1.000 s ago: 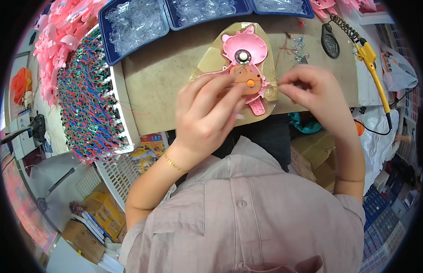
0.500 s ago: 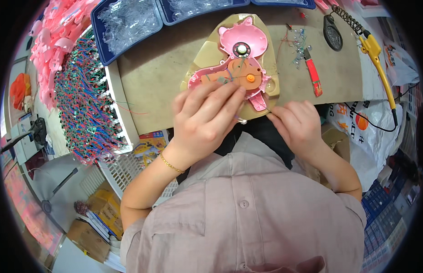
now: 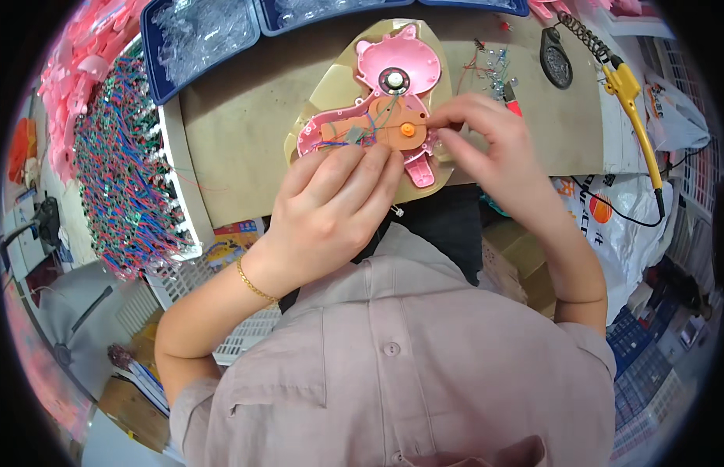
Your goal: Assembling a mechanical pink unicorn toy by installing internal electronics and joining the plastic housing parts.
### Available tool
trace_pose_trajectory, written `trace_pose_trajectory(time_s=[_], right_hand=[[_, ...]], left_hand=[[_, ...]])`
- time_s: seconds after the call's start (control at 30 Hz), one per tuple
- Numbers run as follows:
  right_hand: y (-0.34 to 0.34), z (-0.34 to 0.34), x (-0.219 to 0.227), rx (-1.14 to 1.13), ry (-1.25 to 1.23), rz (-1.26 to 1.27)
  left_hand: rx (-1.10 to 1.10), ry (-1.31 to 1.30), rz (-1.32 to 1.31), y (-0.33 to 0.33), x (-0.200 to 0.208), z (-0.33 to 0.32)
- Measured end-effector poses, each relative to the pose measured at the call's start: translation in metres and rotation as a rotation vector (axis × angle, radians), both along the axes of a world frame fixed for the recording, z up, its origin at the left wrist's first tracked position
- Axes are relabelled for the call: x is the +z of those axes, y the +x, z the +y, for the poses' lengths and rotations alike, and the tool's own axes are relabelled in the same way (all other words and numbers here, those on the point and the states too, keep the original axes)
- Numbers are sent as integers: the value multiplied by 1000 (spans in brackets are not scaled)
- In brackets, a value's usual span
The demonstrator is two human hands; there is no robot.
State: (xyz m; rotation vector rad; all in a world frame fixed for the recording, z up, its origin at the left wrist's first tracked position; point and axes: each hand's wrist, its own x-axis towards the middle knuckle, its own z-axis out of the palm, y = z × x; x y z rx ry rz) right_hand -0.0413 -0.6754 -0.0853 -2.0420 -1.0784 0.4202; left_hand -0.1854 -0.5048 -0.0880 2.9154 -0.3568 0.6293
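A pink animal-shaped plastic shell half [image 3: 399, 62] lies hollow side up in a tan, rounded-triangular holder [image 3: 339, 82]. Inside it sits an orange-brown housing [image 3: 389, 134] with an orange knob [image 3: 407, 130], a small board [image 3: 356, 135] and thin coloured wires. A black ring with a white centre [image 3: 394, 80] fills the middle of the upper part. My left hand [image 3: 331, 204] is closed over the shell's near edge, its fingertips on the wires; its thumb is hidden. At the shell's right edge, my right hand [image 3: 494, 148] is curled, thumb and forefinger close together; anything between them is too small to make out.
Blue bins [image 3: 202, 47] of clear parts line the back. Wired boards [image 3: 128, 167] fill a white tray at left, beside pink shells [image 3: 86, 70]. Rightward are a red-handled cutter [image 3: 511, 97], loose LEDs [image 3: 498, 70], a black oval holder [image 3: 556, 58] and a yellow soldering iron [image 3: 634, 109].
My right hand has moved up from the shell's lower tip to its right edge. My left hand has slid slightly down, uncovering more wires and the small board. The whole view has shifted a little.
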Motion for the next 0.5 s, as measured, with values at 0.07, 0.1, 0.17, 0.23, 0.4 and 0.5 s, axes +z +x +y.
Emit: trace_pose_trajectory(time_s=[0.07, 0.1, 0.17, 0.23, 0.4, 0.5], right_hand=[[8, -2, 3, 23, -3, 150], [12, 0, 5, 19, -9, 150], [17, 6, 7, -146, -48, 581], [16, 9, 8, -150, -50, 561], [-8, -2, -9, -43, 46, 47], [-11, -3, -9, -59, 48, -68]], left_hand=[[-61, 32, -6, 0, -1, 2], [-64, 26, -7, 1, -2, 3], [-64, 62, -47, 1, -4, 4], [-46, 95, -52, 1, -4, 2], [-29, 153, -87, 4, -6, -5], [-41, 132, -72, 3, -7, -5]])
